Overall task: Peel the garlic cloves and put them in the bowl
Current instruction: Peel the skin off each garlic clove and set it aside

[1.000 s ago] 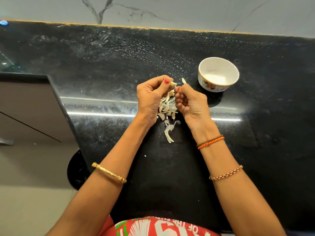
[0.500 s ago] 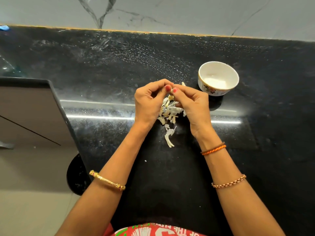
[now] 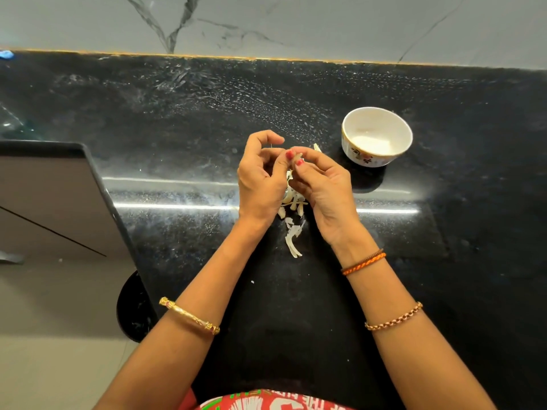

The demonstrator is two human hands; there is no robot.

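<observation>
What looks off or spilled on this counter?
Only the garlic skins strewn loose on the black counter under both hands, expected peeling debris. The bowl stands upright, apart from them. Nothing else stands out.

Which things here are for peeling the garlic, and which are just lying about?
For the job: garlic clove, pinched by left hand and right hand; white bowl.
Lying about: garlic skins; black counter; blue thing.

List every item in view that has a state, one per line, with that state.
garlic clove: pinched between both thumbs, above the counter.
left hand: pinching the clove.
right hand: pinching the clove.
bowl: upright on the counter, contents unclear.
garlic skins: loose pile under the hands.
</observation>
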